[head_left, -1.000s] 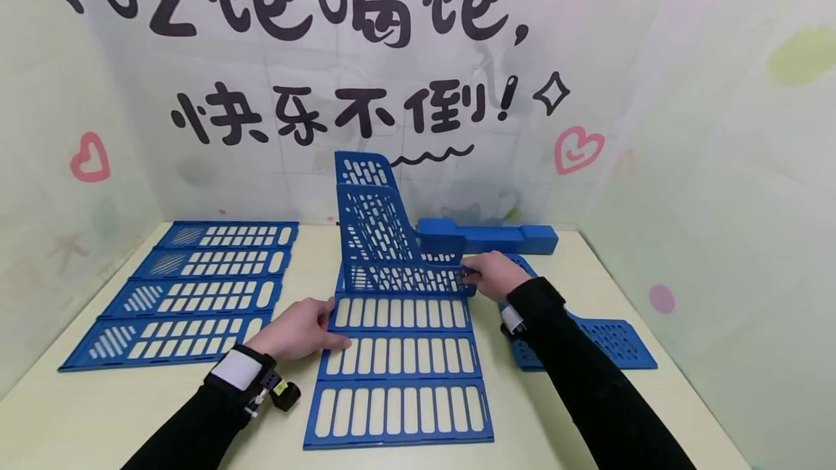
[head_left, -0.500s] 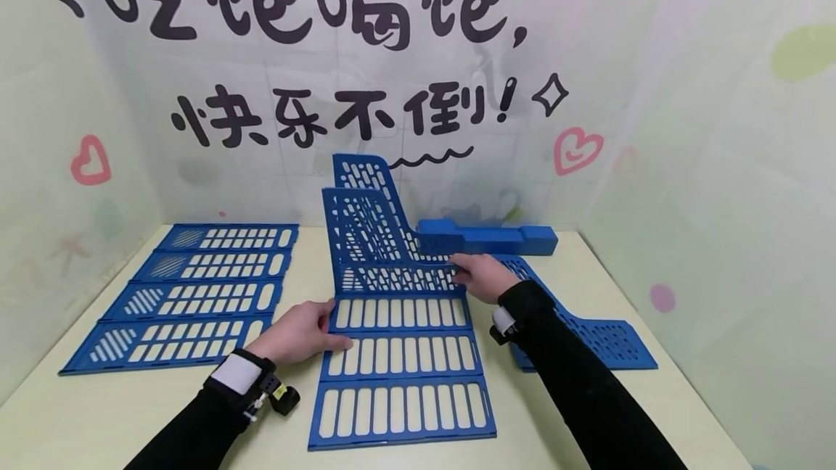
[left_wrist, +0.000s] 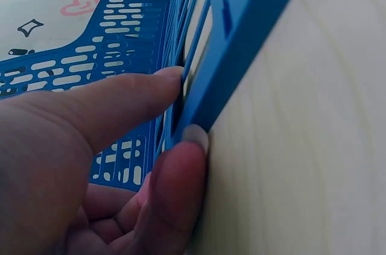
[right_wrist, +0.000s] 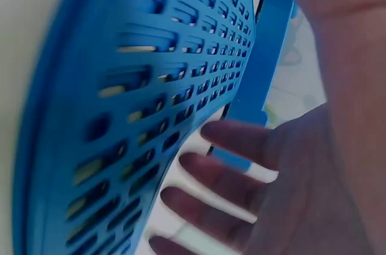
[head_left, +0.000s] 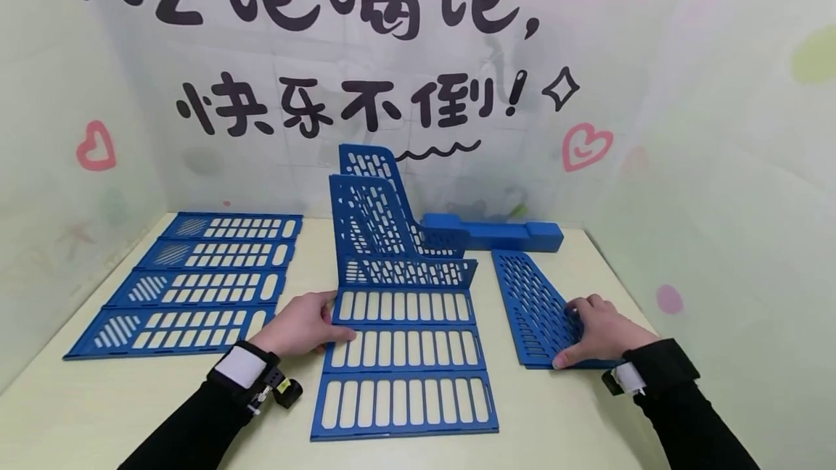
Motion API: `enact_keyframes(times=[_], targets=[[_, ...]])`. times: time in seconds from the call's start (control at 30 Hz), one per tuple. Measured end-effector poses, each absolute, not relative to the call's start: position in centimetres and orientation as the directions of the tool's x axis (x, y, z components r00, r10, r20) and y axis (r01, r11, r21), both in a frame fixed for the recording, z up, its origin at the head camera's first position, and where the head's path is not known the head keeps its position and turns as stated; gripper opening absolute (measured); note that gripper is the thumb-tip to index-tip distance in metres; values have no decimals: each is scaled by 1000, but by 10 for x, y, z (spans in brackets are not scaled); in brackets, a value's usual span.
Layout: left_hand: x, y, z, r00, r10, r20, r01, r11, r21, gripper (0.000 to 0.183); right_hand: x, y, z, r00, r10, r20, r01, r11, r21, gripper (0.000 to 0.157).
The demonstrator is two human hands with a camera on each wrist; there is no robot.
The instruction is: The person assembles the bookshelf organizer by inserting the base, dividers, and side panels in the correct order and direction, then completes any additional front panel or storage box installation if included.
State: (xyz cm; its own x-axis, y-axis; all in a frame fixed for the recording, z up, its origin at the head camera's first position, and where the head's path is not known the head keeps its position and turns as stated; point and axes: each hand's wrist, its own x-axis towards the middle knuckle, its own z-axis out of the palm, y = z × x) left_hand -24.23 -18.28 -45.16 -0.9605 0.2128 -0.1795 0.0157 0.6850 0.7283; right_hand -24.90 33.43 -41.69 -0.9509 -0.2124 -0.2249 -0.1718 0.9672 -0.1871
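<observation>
Left hand (head_left: 297, 326) clamped on left edge of slotted base (head_left: 405, 370), flat on counter (head_left: 522, 412) to its right; 2 upright panels (head_left: 366, 212) at base's far end. Right hand (head_left: 604, 332): fingers apart over perforated panel (head_left: 530, 310), contact unclear.

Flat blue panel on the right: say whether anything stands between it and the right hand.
Nothing visible does: the right hand is over the near part of the flat blue panel; the right wrist view shows no object between.
</observation>
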Motion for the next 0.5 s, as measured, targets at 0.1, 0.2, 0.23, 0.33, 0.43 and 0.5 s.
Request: enact_keyframes(times=[0.1, 0.2, 0.23, 0.33, 0.43, 0.5], targets=[[-240, -185, -450, -964, 202, -171, 17, 691, 722, 93, -248, 336, -418, -956, -214, -200, -202, 976, -80, 133], [-236, -184, -450, -968, 181, -174, 1, 696, 718, 96, -248, 337, -420, -963, -204, -179, -202, 979, -28, 133], [-235, -183, -451, -969, 171, -180, -11, 696, 718, 96, -248, 338, -420, -963, -205, -175, -202, 979, -35, 131], [-235, -180, -450, -969, 152, -197, -38, 694, 719, 93, -246, 344, -423, -962, -215, -169, -204, 976, -80, 127], [-237, -177, -449, -969, 130, -211, -64, 691, 720, 90, -244, 350, -423, -956, -236, -175, -212, 967, -144, 122], [-238, -176, -449, -969, 121, -216, -74, 689, 721, 88, -244, 354, -422, -952, -246, -184, -215, 961, -172, 118]])
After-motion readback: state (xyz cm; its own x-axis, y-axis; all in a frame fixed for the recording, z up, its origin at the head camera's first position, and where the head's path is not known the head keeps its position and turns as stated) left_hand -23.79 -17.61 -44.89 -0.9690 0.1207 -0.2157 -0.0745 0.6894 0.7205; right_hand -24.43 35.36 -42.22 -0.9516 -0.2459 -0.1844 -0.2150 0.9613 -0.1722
